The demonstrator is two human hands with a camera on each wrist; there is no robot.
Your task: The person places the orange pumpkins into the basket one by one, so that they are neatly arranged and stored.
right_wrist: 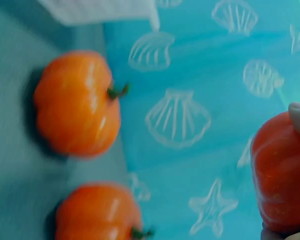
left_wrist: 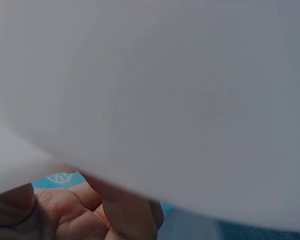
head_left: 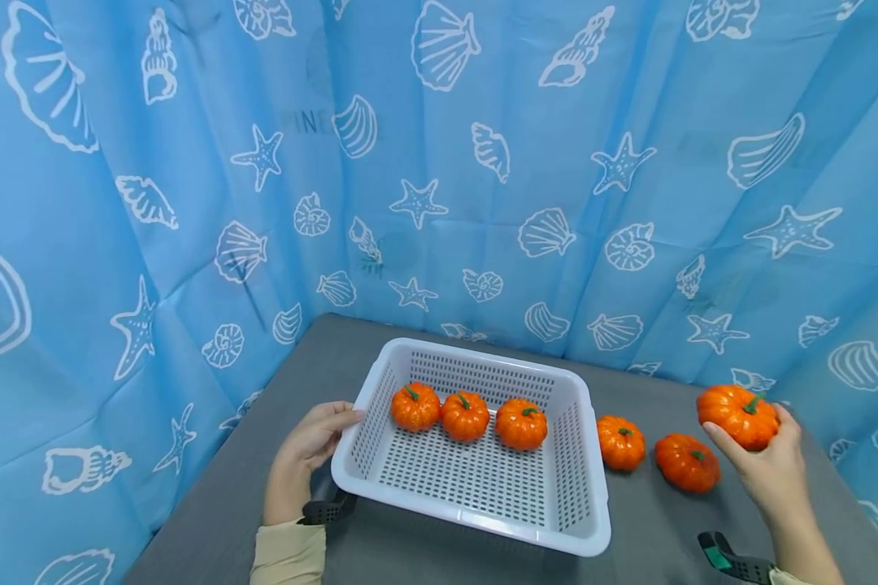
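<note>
My left hand (head_left: pixel 322 435) grips the left rim of a white plastic basket (head_left: pixel 468 513), its fingers curled beneath the edge in the left wrist view. Three small orange pumpkins with green stems, the left one (head_left: pixel 415 406), the middle one (head_left: pixel 464 417) and the right one (head_left: pixel 521 424), sit in a row inside it. Off to the right, my right hand (head_left: pixel 775 463) holds another orange pumpkin (head_left: pixel 735 414) above the table. Between basket and hand, two more pumpkins lie on the table, one (head_left: pixel 620 444) by the basket's right side and a darker one (head_left: pixel 688 463) farther right.
A grey table (head_left: pixel 293 366) carries everything. Behind and to the left hangs a blue curtain (head_left: pixel 446 146) printed with white shells and starfish. Black straps (head_left: pixel 735 561) are worn at both wrists. In the left wrist view the basket's pale wall (left_wrist: pixel 165 100) covers most of the frame.
</note>
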